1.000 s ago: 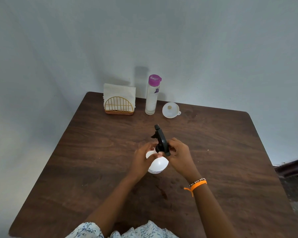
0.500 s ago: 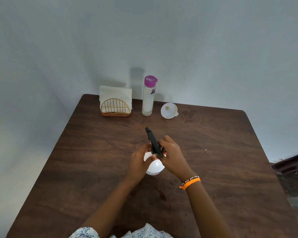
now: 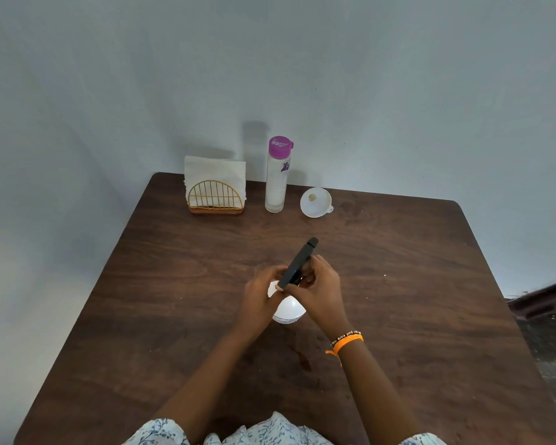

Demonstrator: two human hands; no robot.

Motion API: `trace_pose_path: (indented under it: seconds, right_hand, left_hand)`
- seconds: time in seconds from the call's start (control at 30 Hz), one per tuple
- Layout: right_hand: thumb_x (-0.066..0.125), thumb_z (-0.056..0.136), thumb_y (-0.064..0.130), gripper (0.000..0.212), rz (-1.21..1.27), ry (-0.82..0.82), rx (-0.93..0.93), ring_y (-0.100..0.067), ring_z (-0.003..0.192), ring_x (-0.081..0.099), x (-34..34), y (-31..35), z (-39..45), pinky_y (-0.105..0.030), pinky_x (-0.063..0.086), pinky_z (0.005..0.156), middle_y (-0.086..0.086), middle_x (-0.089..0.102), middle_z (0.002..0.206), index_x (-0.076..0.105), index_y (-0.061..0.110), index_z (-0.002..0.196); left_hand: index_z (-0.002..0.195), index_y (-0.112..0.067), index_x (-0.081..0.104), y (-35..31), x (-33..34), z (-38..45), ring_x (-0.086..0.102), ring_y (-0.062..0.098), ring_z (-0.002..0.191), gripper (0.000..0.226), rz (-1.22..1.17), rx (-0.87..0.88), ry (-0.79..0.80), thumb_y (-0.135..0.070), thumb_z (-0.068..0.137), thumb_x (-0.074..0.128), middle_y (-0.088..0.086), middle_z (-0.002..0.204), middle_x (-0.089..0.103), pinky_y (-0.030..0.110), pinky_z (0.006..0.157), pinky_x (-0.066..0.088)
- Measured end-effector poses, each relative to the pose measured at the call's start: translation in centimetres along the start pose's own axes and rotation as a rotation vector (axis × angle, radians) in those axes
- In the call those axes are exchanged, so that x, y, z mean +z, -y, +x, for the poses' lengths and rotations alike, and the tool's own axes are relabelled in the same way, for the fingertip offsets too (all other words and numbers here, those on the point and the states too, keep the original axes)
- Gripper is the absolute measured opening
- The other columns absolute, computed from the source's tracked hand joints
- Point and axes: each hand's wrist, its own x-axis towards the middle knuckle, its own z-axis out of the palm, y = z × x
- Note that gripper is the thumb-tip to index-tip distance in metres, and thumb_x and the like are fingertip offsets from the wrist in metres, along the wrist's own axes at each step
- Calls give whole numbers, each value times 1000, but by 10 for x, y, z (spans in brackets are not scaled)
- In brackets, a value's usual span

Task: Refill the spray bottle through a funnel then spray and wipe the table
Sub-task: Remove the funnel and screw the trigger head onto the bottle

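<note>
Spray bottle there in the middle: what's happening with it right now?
A person is working on the spray bottle at the table's centre. The left hand steadies its white body while the right hand grips the black spray head, apparently twisting it. The funnel, the purple-capped bottle and the napkins stand untouched at the far edge.

Plain home room, likely dining corner. Dark brown wooden table with rounded corners (image 3: pixel 398 284) pushed against bare pale blue-grey painted wall (image 3: pixel 302 75). Far left on table: gold wire napkin holder with white paper napkins (image 3: pixel 215 194). Right of it: tall clear bottle with purple cap (image 3: pixel 277 175). Dark wooden furniture edge (image 3: pixel 546 297) at right.
</note>
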Motion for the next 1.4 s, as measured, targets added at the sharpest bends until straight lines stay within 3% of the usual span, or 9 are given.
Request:
trace_pose_path:
  seconds: [0.3,0.5,0.67,0.8,0.93,1.07,1.13,1.23,1.4]
  right_hand:
    - [82,60,44,47,-199,-82,6,-11,61,47,8,-2,-5,-21,35,49,10,50,75,44,19,73]
    - [73,72,31,25,-212,44,-77,-9,73,53,-9,-10,-6,-25,47,61,13,57,82,53,19,81]
    - [71,76,16,25,-143,166,-75,-3,73,52,-17,-4,2,-10,39,62,16,53,85,65,17,101]
    - [79,64,24,28,-102,96,3,-6,72,54,-13,-3,6,-22,46,62,15,55,79,60,27,84]
    - [77,61,36,36,-151,33,15,-6,73,54,-4,-5,1,-27,48,62,14,56,82,55,25,88]
    - [77,71,34,44,26,251,35,-9,90,54,-10,-12,-3,-19,48,73,11,51,100,55,28,109]
    - [71,79,27,39,77,329,58,-15,94,54,-15,-16,-4,-23,50,79,6,48,101,57,24,116]
    - [70,80,18,27,130,250,56,-4,79,52,-16,-20,-5,-20,44,70,6,53,93,62,26,104]
    - [82,62,15,32,150,8,152,0,61,46,2,-13,-6,-13,37,58,12,54,71,54,22,75]
  left_hand:
    - [109,-20,62,1,-2,1,61,4,99,25,11,39,10,-14,85,60,-8,105,68,12,82,45]
    - [110,-20,62,-1,-2,2,57,1,99,24,33,-12,12,-20,86,62,-9,111,65,3,81,40]
    - [113,-18,62,0,-1,1,60,13,103,43,12,-60,17,-44,79,59,-3,115,65,26,89,49]
    - [109,-14,62,-4,-3,2,60,14,98,27,32,-8,1,-23,84,64,2,108,67,22,82,47]
    - [109,-14,62,-4,-3,2,60,13,100,24,47,-11,4,-16,84,63,0,108,67,25,84,48]
    - [109,-15,62,-5,-3,2,57,8,98,24,37,-42,-6,-22,85,63,-9,108,61,16,82,45]
    - [110,-15,61,-4,-3,3,56,8,101,28,48,-53,-2,-25,85,64,-8,111,62,21,86,46]
    - [110,-17,62,-3,-2,1,59,11,101,32,50,-47,25,-34,83,65,-4,111,65,26,85,48]
    - [107,-14,63,-5,-4,3,56,4,95,24,113,13,-4,-13,84,63,-12,102,61,4,76,39]
